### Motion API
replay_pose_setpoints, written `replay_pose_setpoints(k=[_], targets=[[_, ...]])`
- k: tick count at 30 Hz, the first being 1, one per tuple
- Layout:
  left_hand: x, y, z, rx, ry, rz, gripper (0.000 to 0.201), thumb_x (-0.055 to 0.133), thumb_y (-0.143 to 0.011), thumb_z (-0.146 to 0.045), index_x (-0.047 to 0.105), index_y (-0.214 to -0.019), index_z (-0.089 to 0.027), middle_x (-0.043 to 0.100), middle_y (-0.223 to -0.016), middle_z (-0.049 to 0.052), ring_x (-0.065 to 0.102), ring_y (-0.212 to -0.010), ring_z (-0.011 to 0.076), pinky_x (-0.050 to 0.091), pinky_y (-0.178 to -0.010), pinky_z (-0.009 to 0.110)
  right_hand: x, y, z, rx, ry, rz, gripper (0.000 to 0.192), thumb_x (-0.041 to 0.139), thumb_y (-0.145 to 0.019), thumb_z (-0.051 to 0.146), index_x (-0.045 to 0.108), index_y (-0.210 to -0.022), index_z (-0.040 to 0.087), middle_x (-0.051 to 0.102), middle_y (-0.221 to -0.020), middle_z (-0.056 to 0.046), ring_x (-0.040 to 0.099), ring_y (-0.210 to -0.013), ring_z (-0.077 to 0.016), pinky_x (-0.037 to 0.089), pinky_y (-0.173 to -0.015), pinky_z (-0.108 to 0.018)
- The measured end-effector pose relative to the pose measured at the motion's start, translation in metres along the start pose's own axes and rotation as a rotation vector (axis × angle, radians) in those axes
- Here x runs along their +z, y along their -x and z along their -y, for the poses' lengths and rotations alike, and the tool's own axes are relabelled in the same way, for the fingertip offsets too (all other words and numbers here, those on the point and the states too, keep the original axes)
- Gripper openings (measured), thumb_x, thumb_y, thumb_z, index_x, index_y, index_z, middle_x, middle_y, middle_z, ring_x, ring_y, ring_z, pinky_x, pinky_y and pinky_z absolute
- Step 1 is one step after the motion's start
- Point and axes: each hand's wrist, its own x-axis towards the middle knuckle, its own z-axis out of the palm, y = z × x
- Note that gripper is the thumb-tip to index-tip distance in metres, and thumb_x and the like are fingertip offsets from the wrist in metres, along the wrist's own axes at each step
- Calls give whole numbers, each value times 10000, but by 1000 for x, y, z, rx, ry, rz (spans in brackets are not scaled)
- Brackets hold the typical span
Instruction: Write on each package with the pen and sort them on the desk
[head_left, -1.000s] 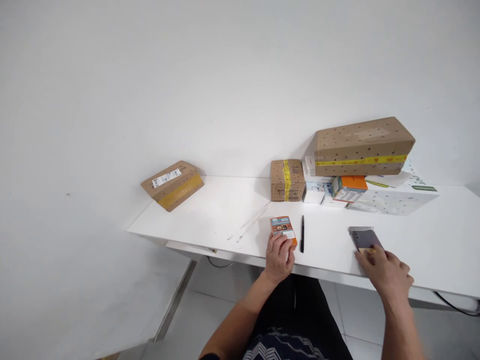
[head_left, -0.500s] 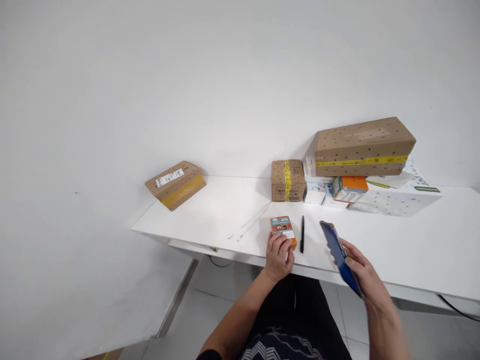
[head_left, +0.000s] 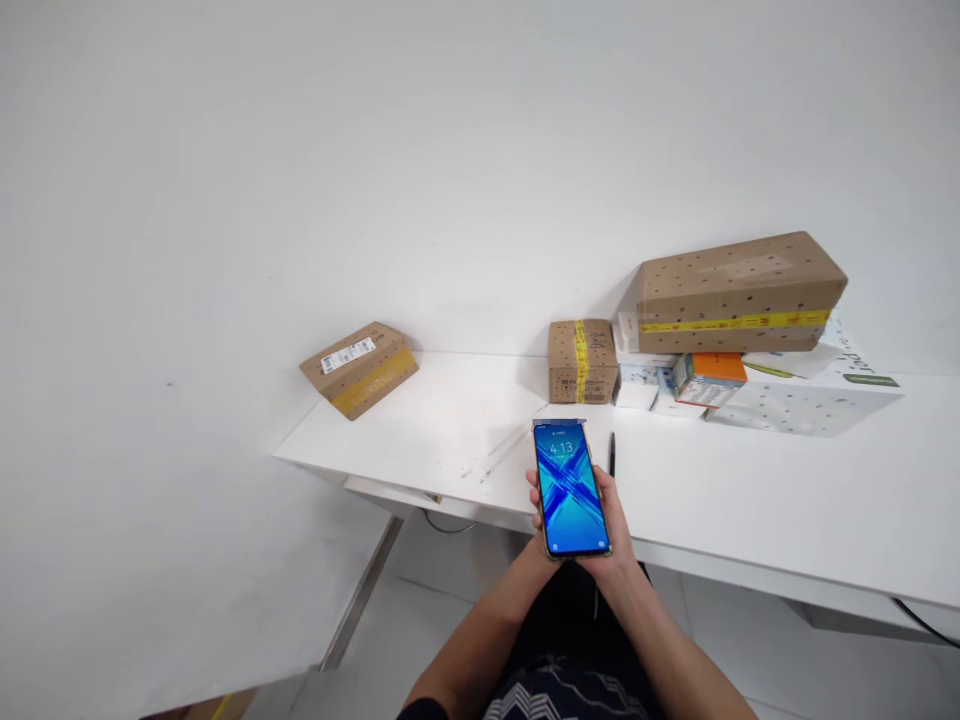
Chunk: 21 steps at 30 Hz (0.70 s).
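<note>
A smartphone (head_left: 570,490) with a lit blue screen is held upright over the front edge of the white table (head_left: 750,490). My right hand (head_left: 619,522) grips it along its right side and bottom. My left hand (head_left: 533,497) is mostly hidden behind the phone; only its fingers show at the phone's left edge, and I cannot tell whether it holds anything. The small orange box seen earlier is hidden behind the phone. A black pen (head_left: 612,453) lies on the table just right of the phone's top.
A small taped cardboard box (head_left: 582,360) stands at the back middle. At the back right, a long cardboard box (head_left: 739,292) rests on white boxes, beside an orange-topped carton (head_left: 709,377). Another cardboard box (head_left: 360,367) sits on the table's far left corner.
My right hand lifted the phone off the table at the right and carried it left, turning its screen towards me in front of my left hand and the small orange box.
</note>
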Motion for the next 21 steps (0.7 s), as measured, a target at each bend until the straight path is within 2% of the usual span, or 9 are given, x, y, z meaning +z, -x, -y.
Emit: replay_pose_setpoints(k=[2, 3, 4, 7, 10, 13, 17, 19, 21], targets=[[0, -4, -7, -190, 258, -135, 724, 337, -879, -160, 22, -1474, -428, 237, -1534, -54, 356, -1366, 279, 546, -868, 527, -1, -5, -2, 7, -3, -13, 533, 428, -874, 513, 566, -1215, 128, 684, -1119, -147, 675, -897, -241, 545, -707, -387], [-2, -6, -9, -297, 428, -210, 695, 253, -913, -190, -100, -1448, -456, 123, -1543, -95, 306, -1389, 260, 554, -862, 526, -3, -6, -3, 6, -2, -17, 527, 427, -876, 508, 565, -1216, 130, 684, -1121, -147, 675, -899, -240, 544, -694, -380], [-3, -8, -12, -396, 596, -277, 623, 152, -941, -232, -157, -1421, -484, 38, -1530, -139, 254, -1405, 242, 556, -867, 525, -4, -6, -4, 3, -1, -18, 524, 426, -878, 506, 562, -1220, 132, 681, -1128, -148, 675, -904, -242, 543, -687, -378], [-8, -12, -19, -570, 956, -367, 514, -123, -929, -386, -52, -1409, -557, -46, -1481, -233, 121, -1425, 211, 527, -930, 528, -9, -4, -4, 2, -7, -16, 541, 416, -882, 504, 549, -1238, 120, 664, -1161, -167, 670, -926, -259, 539, -697, -402], [-11, -15, -28, -658, 1200, -400, 513, -135, -902, -521, 71, -1355, -647, -25, -1456, -291, 48, -1431, 199, 472, -997, 533, -12, -3, -4, 20, -18, -21, 561, 413, -878, 510, 536, -1255, 113, 649, -1193, -172, 662, -958, -272, 534, -717, -417], [-15, -19, -34, -714, 1317, -439, 436, -28, -894, -617, 146, -1281, -717, 4, -1434, -333, 17, -1436, 198, 448, -1018, 524, -11, -3, -3, 34, -25, -34, 568, 421, -873, 512, 529, -1265, 115, 643, -1206, -171, 662, -964, -273, 532, -725, -416], [-18, -21, -36, -744, 1383, -465, 400, 85, -873, -682, 236, -1241, -730, 4, -1420, -353, -32, -1433, 215, 451, -1015, 499, -11, -4, -3, 30, -32, -42, 579, 416, -879, 505, 509, -1284, 102, 642, -1200, -185, 670, -935, -268, 531, -716, -410], [-17, -20, -33, -714, 1337, -454, 398, 91, -896, -641, 195, -1274, -712, -9, -1430, -336, 0, -1432, 226, 459, -1007, 504, -12, -4, -3, 26, -39, -32, 593, 421, -878, 514, 498, -1294, 99, 637, -1205, -190, 668, -941, -267, 531, -721, -405], [-14, -16, -28, -658, 1150, -389, 443, 161, -945, -488, 34, -1330, -668, -36, -1451, -287, 61, -1431, 231, 480, -988, 520, -13, -4, -4, 23, -45, -19, 602, 426, -878, 533, 496, -1297, 107, 633, -1214, -186, 665, -953, -261, 532, -731, -399]])
